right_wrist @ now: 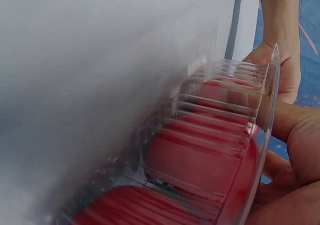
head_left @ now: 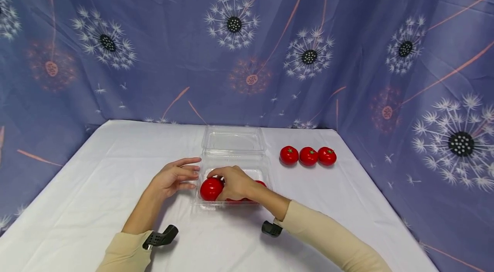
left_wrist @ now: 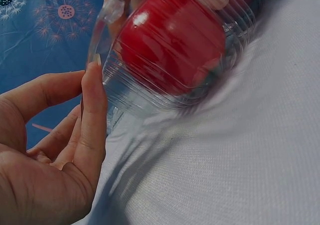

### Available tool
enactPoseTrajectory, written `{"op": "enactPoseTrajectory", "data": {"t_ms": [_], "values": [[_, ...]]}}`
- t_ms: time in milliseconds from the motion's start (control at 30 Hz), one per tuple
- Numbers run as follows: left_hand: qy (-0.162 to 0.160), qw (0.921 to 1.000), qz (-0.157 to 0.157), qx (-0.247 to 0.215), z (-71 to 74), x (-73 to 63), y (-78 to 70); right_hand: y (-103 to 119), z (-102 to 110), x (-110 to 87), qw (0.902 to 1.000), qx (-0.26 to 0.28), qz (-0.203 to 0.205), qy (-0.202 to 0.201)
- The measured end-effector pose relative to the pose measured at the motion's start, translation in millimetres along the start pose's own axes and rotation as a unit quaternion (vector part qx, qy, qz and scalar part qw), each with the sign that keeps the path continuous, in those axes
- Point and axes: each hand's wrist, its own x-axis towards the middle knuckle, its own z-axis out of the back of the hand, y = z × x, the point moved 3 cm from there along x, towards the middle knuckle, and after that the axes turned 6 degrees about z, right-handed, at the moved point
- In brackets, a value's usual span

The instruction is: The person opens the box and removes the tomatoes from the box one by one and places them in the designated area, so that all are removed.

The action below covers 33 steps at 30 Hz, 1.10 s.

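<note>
A clear plastic clamshell box [head_left: 266, 164] lies with its lid laid back on the far side. My right hand [head_left: 235, 184] reaches into its tray and grips a red tomato [head_left: 210, 189] at the left end, fingers over the far side and thumb at its near right. Beside it, another red tomato [head_left: 261, 183] in the tray is partly covered by my right hand and wrist. My left hand [head_left: 170, 177] is at the tray's left side, fingers relaxed, fingertips right at the rim. Through the ribbed wall, the gripped tomato [left_wrist: 170, 42] shows in the left wrist view.
Three red tomatoes [head_left: 308, 156] stand in a row on the white tablecloth [head_left: 112, 169], right of the box. A blue dandelion-print curtain [head_left: 170, 36] hangs behind and at both sides. A black wrist mount [head_left: 160, 237] sits below my left wrist.
</note>
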Motion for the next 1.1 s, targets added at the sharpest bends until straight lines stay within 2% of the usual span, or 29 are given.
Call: {"op": "enactPoseTrajectory", "data": {"t_ms": [200,567,1100], "values": [[0.001,1.0000,-0.001,-0.001,-2.4,1.0,-1.2,-1.7,5.4,-1.7,0.9993,0.036,-0.008,-0.004],[0.004,1.0000,-0.001,0.004,-5.2,3.7,-2.2,-0.3,19.1,-4.5,0.9972,0.068,-0.026,-0.016],[-0.001,1.0000,0.005,0.004,-1.5,-0.6,-0.2,-5.8,41.3,-14.2,0.9903,0.117,-0.041,-0.063]]}}
